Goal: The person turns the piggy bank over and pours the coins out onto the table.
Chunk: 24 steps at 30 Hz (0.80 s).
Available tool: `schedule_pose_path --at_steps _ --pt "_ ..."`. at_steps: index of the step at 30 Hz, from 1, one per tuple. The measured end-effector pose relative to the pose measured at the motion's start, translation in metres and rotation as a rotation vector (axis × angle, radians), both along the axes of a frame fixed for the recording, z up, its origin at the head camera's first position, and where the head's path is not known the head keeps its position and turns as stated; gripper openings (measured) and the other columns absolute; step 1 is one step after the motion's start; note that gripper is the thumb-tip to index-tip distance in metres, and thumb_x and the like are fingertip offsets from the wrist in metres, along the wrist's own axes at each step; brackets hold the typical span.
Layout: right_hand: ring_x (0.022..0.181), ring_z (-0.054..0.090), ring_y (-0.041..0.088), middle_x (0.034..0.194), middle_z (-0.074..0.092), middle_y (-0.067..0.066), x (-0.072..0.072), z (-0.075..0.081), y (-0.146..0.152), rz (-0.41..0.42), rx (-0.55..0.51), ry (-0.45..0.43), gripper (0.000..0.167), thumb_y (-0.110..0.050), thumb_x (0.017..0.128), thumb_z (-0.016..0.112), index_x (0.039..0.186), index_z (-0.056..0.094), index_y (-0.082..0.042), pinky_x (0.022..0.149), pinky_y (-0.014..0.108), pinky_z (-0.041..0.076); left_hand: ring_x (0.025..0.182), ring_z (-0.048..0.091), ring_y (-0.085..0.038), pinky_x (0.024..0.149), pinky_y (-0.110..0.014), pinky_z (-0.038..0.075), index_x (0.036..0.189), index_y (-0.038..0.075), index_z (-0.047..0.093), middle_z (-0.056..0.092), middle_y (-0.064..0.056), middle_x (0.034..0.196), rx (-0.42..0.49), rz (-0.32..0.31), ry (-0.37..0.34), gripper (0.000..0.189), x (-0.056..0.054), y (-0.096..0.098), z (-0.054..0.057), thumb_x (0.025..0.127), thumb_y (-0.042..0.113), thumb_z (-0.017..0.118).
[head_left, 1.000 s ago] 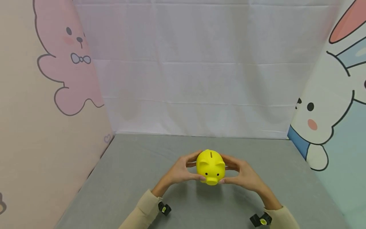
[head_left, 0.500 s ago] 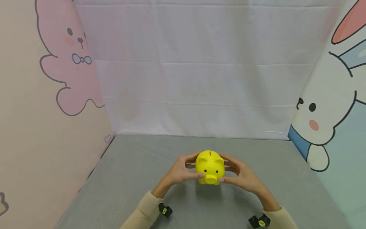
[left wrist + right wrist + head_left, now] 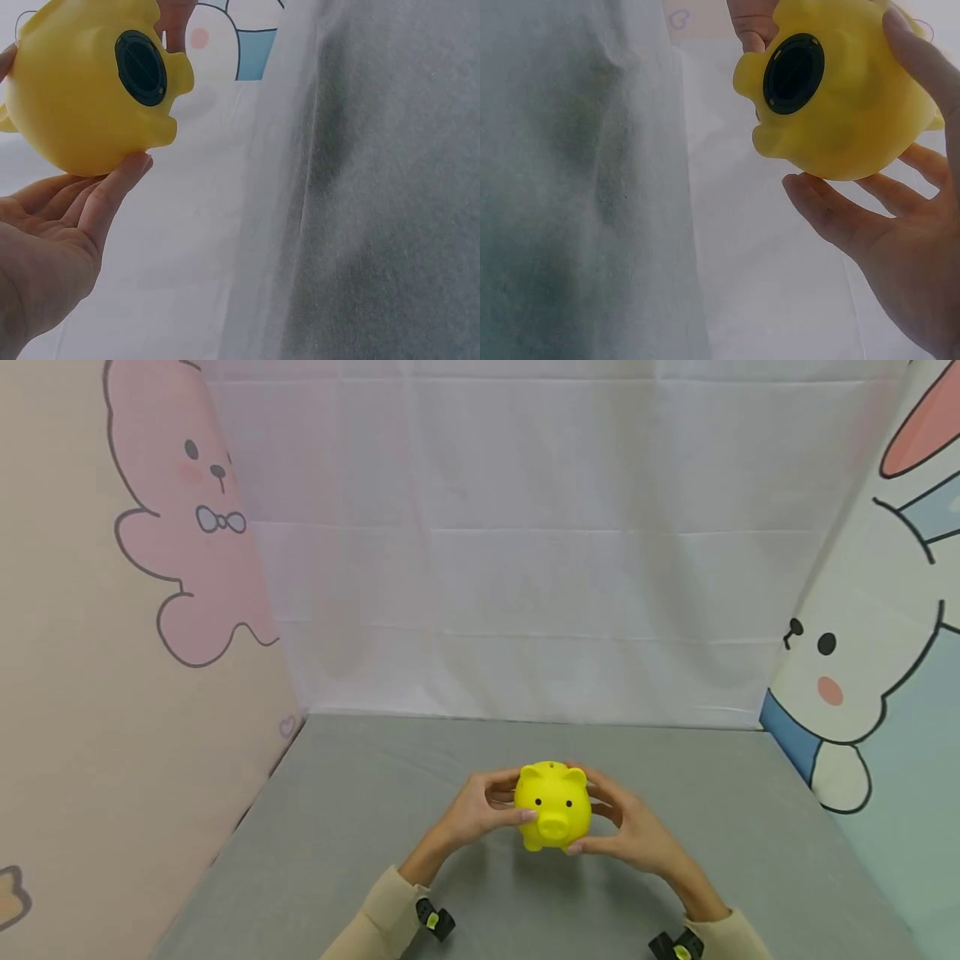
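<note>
A yellow piggy bank (image 3: 553, 806) with small black eyes faces the head camera, raised over the grey table between both hands. My left hand (image 3: 478, 810) grips its left side, the thumb by the snout and the fingers round behind. On the other side my right hand (image 3: 636, 828) holds it, thumb low near a front foot and fingers at the back. In the left wrist view, a round dark plug shows on the belly of the piggy bank (image 3: 82, 97), between its stubby feet. That plug (image 3: 793, 73) also appears in the right wrist view.
The grey table (image 3: 360, 777) meets a white cloth backdrop (image 3: 525, 543) at its far edge. Walls with a pink bear drawing (image 3: 187, 568) and a white rabbit drawing (image 3: 862, 693) stand at left and right.
The piggy bank has tipped back between the hands: its face has turned up toward the head camera and its top coin slot has turned almost out of sight. The right thumb sits slightly lower.
</note>
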State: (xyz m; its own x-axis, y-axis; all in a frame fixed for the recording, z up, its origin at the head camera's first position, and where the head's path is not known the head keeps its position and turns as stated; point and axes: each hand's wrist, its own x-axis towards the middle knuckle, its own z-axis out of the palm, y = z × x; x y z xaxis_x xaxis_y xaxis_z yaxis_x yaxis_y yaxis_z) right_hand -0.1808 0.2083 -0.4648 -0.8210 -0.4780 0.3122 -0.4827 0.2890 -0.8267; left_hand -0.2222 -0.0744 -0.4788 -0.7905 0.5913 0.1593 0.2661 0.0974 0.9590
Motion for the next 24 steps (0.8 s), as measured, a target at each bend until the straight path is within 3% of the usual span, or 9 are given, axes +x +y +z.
schedule_pose_path --at_steps 12,19,21,24 --pt "0.12 0.066 0.003 0.154 0.055 0.012 0.0 -0.005 0.005 -0.032 -0.072 0.0 0.086 -0.008 0.082 0.09 0.157 0.048 -0.015 0.1 0.023 0.06 0.133 0.065 -0.019 0.103 -0.026 0.059 0.157 0.02 0.05 0.063 -0.002 0.151 -0.068 -0.012 0.004 0.07 0.003 0.004 0.001 0.098 0.054 0.07" --pt "0.115 0.07 0.002 0.144 0.059 -0.015 0.001 -0.007 0.01 -0.06 -0.111 -0.042 0.076 -0.004 0.085 0.086 0.153 0.05 -0.004 0.093 0.025 0.063 0.138 0.06 -0.024 0.111 -0.032 0.056 0.16 0.019 0.044 0.056 -0.004 0.157 -0.067 -0.03 0.0 0.071 0.006 0.008 0.002 0.101 0.049 0.069" --pt "0.113 0.071 0.003 0.144 0.06 -0.01 0.001 -0.006 0.01 -0.06 -0.12 -0.063 0.073 -0.004 0.086 0.085 0.151 0.051 -0.003 0.092 0.029 0.064 0.14 0.058 -0.026 0.114 -0.035 0.055 0.162 0.019 0.041 0.054 -0.004 0.159 -0.08 -0.031 -0.001 0.075 0.006 0.007 0.002 0.1 0.047 0.071" --pt "0.114 0.074 0.013 0.148 0.06 0.012 0.002 -0.005 0.01 -0.067 -0.109 -0.111 0.07 -0.007 0.089 0.083 0.151 0.052 -0.002 0.09 0.034 0.066 0.142 0.056 -0.028 0.116 -0.038 0.053 0.164 0.018 0.037 0.051 -0.006 0.161 -0.099 -0.035 0.012 0.082 0.006 0.006 0.001 0.097 0.046 0.075"
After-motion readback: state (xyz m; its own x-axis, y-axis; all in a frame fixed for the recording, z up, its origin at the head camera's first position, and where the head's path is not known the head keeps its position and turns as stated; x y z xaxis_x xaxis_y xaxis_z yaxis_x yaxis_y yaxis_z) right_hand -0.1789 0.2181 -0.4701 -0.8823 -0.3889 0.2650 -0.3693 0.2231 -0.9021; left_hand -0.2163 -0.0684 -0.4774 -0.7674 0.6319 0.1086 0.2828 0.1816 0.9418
